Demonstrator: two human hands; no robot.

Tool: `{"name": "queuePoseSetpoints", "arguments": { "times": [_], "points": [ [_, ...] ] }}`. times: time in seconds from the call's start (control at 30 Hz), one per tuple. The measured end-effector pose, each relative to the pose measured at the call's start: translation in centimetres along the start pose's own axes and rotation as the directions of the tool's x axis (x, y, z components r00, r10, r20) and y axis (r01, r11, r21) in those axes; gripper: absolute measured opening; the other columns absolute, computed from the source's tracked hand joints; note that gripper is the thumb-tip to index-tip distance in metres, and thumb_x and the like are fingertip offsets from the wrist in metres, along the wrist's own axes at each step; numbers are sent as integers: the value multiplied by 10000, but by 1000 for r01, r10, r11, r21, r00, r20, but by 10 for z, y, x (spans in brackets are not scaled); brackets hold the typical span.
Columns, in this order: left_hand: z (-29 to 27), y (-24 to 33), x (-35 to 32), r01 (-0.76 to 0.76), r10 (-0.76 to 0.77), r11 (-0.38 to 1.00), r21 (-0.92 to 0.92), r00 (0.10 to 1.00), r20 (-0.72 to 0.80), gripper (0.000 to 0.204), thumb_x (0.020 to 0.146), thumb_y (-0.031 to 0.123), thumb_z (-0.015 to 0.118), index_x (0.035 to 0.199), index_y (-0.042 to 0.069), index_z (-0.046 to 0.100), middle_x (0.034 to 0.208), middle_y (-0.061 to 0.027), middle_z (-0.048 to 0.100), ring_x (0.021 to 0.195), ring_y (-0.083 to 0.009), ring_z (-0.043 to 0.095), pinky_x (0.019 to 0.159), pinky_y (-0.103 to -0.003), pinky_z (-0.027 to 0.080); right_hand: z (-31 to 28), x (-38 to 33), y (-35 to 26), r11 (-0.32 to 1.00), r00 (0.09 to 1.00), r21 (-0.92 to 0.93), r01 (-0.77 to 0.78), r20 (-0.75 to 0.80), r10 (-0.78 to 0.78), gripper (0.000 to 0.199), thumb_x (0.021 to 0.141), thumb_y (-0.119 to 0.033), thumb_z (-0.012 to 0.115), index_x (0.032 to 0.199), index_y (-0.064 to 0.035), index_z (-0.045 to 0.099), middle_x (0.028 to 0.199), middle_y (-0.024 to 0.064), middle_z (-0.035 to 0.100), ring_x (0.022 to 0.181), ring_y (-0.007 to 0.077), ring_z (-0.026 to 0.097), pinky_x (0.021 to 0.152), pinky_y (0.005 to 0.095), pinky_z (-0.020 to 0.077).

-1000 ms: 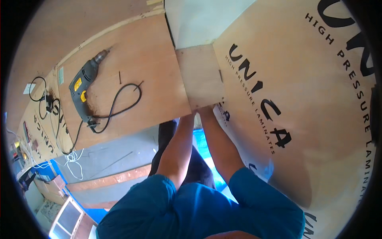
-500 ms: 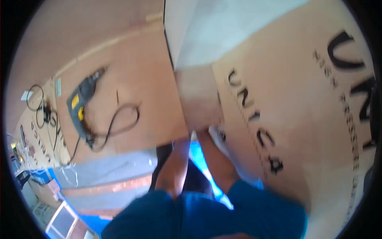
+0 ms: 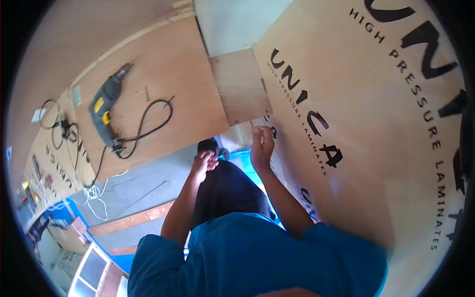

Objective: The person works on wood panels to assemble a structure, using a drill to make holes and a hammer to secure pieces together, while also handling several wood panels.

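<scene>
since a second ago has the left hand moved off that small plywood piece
Yes. The left hand has dropped away from the lower edge of the small plywood piece, toward the person's body; it now hangs below the large board's near edge, touching neither.

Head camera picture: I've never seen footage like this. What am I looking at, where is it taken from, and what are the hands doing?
This is a wide fisheye view from a camera worn on a person's head, looking down, so straight edges bend. The blue shirt and both forearms are the wearer's own. The right hand is raised at the edge of a large printed laminate sheet, just below a small plywood piece; whether its fingers pinch anything is unclear. The left hand hangs loosely curled, touching nothing. A power drill with its black cord lies on a plywood board.
</scene>
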State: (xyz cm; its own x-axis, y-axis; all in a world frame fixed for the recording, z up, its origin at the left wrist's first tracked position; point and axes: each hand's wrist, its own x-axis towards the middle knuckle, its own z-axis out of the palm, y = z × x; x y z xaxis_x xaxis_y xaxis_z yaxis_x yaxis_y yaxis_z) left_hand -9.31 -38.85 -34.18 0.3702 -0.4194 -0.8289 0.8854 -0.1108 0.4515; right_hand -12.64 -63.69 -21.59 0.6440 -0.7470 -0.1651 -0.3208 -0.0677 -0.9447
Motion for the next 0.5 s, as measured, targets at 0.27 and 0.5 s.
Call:
{"name": "queuePoseSetpoints", "arguments": {
  "times": [0.27, 0.5],
  "points": [
    [-74, -20, -156, -108, 84, 990, -90, 967, -242, 306, 1005, 302, 599, 1155, 38, 636, 985, -124, 723, 770, -197, 711, 637, -301, 566, 58, 85, -87, 500, 842, -730, 465, 190, -506, 613, 920, -309, 606, 1414, 42, 509, 1502, 280, 443, 1409, 461, 387, 1148, 539, 337],
    [-143, -112, -227, 41, 3, 994, 99, 915, -403, 381, 954, 291, 623, 1178, -16, 636, 969, -141, 720, 795, -215, 686, 683, -342, 551, 50, 74, -66, 412, 823, -785, 463, 208, -528, 542, 916, -300, 612, 1340, 37, 582, 1450, 225, 509, 1337, 424, 461, 1112, 543, 377]
  ]
}}
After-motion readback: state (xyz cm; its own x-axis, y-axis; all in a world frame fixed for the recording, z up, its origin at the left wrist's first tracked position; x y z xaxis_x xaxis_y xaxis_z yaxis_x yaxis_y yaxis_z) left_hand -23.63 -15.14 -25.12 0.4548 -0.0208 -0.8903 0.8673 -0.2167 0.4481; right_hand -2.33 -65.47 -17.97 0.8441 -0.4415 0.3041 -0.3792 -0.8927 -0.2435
